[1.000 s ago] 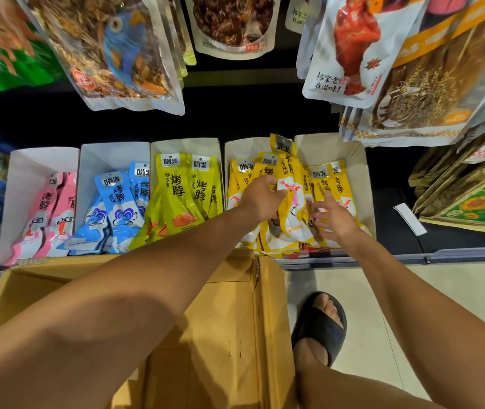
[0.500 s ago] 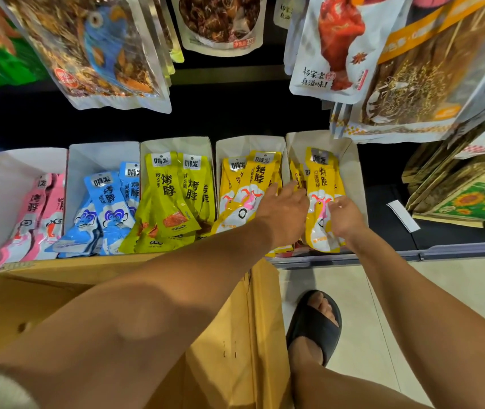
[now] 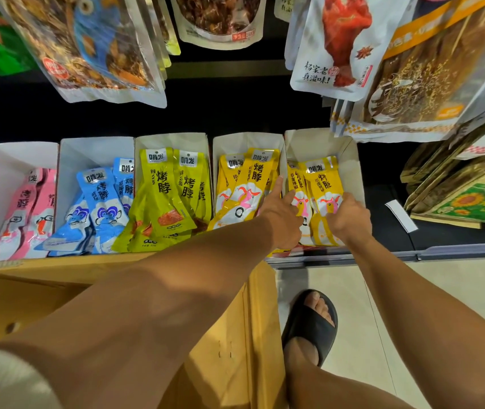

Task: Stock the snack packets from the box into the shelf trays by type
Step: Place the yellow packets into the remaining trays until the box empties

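Orange-yellow packets (image 3: 322, 187) in the rightmost tray (image 3: 350, 160) of five white card trays on the shelf, stacked leaning back, labels up. Right grip (image 3: 349, 216) curled over their lower half, fingers wrapped on the front packet, knuckles toward the camera. Left grip (image 3: 282, 214) just beside it, fingers spread loosely and fairly straight, index fingertip (image 3: 278, 183) laid along the right edge of the fourth-tray packets (image 3: 247, 184), close to the wall between the two trays; nothing held. Fourth-tray packets also orange-yellow, fanned and tilted left in the fourth tray (image 3: 247, 140). Next tray left: lime packets (image 3: 161, 199), overlapping, lower ends at the tray front. Then blue packets (image 3: 99, 202), then pink packets (image 3: 25, 208) in the leftmost tray, both lots slumped. Open cardboard box (image 3: 28, 299) directly in front of the trays, below the shelf edge (image 3: 457, 250), mostly hidden under the left forearm; contents not visible. Large hanging bags (image 3: 338, 45) above the trays, across the top of the view. Sunflower-print bags (image 3: 471, 202) on the shelf to the right, with a white tag (image 3: 400, 215) between them and the trays. Pale floor (image 3: 442, 305) underneath; one foot in a black slipper (image 3: 309, 329) right beside the box.
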### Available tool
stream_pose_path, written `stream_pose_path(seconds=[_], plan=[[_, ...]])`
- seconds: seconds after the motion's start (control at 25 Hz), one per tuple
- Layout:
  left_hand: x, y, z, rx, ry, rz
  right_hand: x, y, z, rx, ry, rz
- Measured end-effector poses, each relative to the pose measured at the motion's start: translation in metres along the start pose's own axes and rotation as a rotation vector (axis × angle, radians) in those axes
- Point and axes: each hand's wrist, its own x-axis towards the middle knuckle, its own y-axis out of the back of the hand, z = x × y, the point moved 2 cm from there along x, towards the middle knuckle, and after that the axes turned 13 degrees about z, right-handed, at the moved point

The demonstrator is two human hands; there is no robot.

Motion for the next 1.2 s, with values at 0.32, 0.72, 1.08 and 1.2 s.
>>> stream_pose_path(seconds=[0.32, 0.72, 1.08, 1.2], plan=[[0.008, -0.002, 0.003, -0.006, 0.025, -0.043, -0.013, -0.001, -0.002, -0.015, 0.171, 0.022], [-0.002, -0.008, 0.002, -0.228, 0.053, 0.255, -0.028, 0.014, 0.011, 0.043, 0.193, 0.035], [-0.079, -0.029, -0.056, -0.497, 0.336, 0.384, -0.026, 0.058, -0.068, 0.068, 0.440, -0.106], [-0.103, -0.051, -0.067, -0.476, 0.349, 0.334, -0.031, 0.065, -0.113, 0.101, 0.456, -0.249]])
